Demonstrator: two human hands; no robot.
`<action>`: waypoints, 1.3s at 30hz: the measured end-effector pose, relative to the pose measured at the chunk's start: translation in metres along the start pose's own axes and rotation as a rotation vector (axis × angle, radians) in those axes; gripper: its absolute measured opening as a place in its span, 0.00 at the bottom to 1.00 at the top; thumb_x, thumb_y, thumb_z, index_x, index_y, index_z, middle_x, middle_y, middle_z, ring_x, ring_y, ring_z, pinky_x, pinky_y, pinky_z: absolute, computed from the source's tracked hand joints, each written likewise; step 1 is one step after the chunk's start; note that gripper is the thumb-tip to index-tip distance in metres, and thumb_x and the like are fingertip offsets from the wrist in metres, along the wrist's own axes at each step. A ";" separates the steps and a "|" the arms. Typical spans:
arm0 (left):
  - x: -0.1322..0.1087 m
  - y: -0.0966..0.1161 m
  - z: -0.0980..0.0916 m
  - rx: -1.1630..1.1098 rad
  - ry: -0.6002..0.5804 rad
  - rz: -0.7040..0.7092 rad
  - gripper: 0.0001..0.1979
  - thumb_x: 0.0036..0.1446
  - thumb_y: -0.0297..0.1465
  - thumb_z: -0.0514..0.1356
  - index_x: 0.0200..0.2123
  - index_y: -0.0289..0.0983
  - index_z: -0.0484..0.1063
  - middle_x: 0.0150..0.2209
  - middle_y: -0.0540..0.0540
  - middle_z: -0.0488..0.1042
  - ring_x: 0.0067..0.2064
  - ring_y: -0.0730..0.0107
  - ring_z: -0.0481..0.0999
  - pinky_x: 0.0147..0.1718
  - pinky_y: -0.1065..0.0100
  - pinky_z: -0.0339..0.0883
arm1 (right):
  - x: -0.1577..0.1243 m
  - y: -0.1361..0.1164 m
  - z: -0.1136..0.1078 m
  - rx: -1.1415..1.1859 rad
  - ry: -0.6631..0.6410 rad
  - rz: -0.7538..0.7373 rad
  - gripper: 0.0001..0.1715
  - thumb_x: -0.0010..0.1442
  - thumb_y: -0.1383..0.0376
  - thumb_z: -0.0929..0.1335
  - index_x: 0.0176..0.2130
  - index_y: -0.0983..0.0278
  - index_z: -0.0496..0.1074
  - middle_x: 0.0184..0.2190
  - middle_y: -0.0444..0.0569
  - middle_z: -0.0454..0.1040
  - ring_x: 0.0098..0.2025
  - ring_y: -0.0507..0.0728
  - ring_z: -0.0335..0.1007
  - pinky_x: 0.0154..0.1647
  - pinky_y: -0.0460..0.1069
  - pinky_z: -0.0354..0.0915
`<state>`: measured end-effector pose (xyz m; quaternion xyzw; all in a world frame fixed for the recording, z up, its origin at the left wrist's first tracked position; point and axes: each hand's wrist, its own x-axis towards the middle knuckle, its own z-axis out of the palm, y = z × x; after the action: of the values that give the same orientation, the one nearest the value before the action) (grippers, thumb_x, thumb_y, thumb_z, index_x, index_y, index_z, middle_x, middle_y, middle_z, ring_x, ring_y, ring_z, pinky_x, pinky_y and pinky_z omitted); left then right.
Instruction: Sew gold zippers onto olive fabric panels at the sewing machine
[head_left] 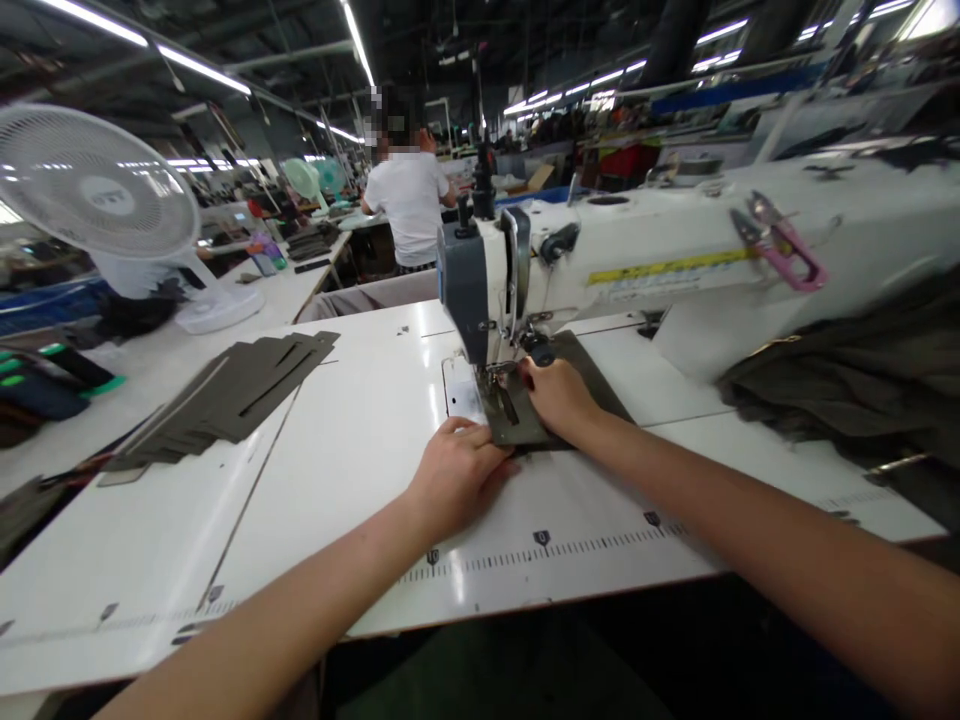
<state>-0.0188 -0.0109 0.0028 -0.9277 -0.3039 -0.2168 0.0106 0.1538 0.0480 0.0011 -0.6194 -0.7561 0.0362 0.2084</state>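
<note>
Pressing flat without pinching, the left grip [456, 475] and right grip [559, 398] are kept open on a dark fabric strip [517, 425] fed beneath the presser foot [493, 372].

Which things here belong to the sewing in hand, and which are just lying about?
In use: left hand; right hand; dark cloth piece under both hands; sewing machine.

Lying about: stack of cut cloth pieces; pink thread snips; heap of dark fabric; white fan.
</note>
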 end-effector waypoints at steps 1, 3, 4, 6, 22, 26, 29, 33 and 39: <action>-0.004 0.002 -0.002 0.004 0.018 -0.021 0.08 0.59 0.30 0.53 0.30 0.36 0.70 0.29 0.49 0.74 0.32 0.70 0.72 0.38 0.64 0.62 | -0.011 0.000 -0.004 0.025 0.006 -0.065 0.10 0.56 0.71 0.62 0.35 0.69 0.72 0.33 0.54 0.74 0.39 0.59 0.69 0.38 0.50 0.63; -0.012 0.004 -0.006 0.037 0.080 -0.088 0.09 0.59 0.33 0.54 0.28 0.35 0.68 0.29 0.48 0.73 0.31 0.69 0.72 0.35 0.64 0.64 | -0.035 0.001 -0.009 0.097 0.035 -0.241 0.09 0.54 0.71 0.65 0.37 0.66 0.72 0.40 0.52 0.73 0.44 0.57 0.67 0.45 0.50 0.62; -0.014 0.005 -0.007 0.053 0.110 -0.122 0.08 0.58 0.33 0.54 0.30 0.35 0.68 0.31 0.46 0.73 0.33 0.67 0.72 0.35 0.63 0.65 | -0.047 0.002 -0.009 0.166 0.076 -0.377 0.10 0.54 0.70 0.66 0.39 0.66 0.72 0.43 0.53 0.72 0.47 0.58 0.65 0.47 0.52 0.62; -0.016 0.004 -0.007 0.066 0.116 -0.140 0.09 0.57 0.32 0.55 0.39 0.32 0.67 0.40 0.39 0.72 0.42 0.62 0.71 0.40 0.60 0.67 | -0.064 0.004 -0.009 0.258 0.113 -0.560 0.11 0.58 0.69 0.64 0.41 0.65 0.72 0.45 0.53 0.71 0.49 0.58 0.64 0.50 0.55 0.61; -0.002 0.001 0.001 0.180 0.023 0.082 0.14 0.61 0.23 0.45 0.43 0.30 0.69 0.46 0.36 0.73 0.47 0.61 0.73 0.46 0.57 0.69 | -0.066 0.008 -0.002 0.358 0.142 -0.578 0.15 0.58 0.74 0.60 0.40 0.66 0.74 0.40 0.52 0.75 0.43 0.57 0.70 0.51 0.55 0.63; 0.002 -0.002 0.003 0.179 0.013 0.071 0.14 0.61 0.23 0.45 0.42 0.31 0.70 0.45 0.37 0.73 0.46 0.61 0.74 0.45 0.57 0.70 | -0.060 0.007 -0.002 0.370 0.167 -0.586 0.15 0.58 0.74 0.60 0.38 0.65 0.75 0.39 0.51 0.76 0.42 0.57 0.70 0.50 0.54 0.64; 0.004 -0.008 0.007 0.196 0.025 0.073 0.14 0.60 0.22 0.46 0.42 0.31 0.70 0.44 0.37 0.73 0.46 0.62 0.74 0.45 0.57 0.70 | -0.054 0.008 -0.002 0.373 0.181 -0.589 0.16 0.59 0.74 0.60 0.37 0.65 0.75 0.38 0.51 0.76 0.41 0.56 0.71 0.49 0.53 0.64; 0.010 -0.015 0.009 0.215 0.048 0.100 0.13 0.60 0.22 0.46 0.40 0.30 0.70 0.43 0.36 0.74 0.44 0.62 0.74 0.44 0.58 0.70 | -0.044 0.009 0.001 0.378 0.174 -0.581 0.17 0.59 0.74 0.59 0.35 0.64 0.75 0.37 0.51 0.76 0.40 0.56 0.71 0.49 0.53 0.64; 0.020 -0.021 0.008 0.175 0.081 0.048 0.13 0.60 0.23 0.46 0.38 0.31 0.70 0.37 0.38 0.74 0.39 0.63 0.75 0.42 0.59 0.71 | -0.032 0.012 0.005 0.405 0.135 -0.576 0.16 0.57 0.75 0.60 0.34 0.64 0.75 0.37 0.50 0.75 0.42 0.56 0.70 0.49 0.51 0.64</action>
<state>-0.0131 0.0182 0.0009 -0.9208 -0.2985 -0.2262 0.1092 0.1673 0.0211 -0.0158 -0.3281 -0.8616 0.0841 0.3781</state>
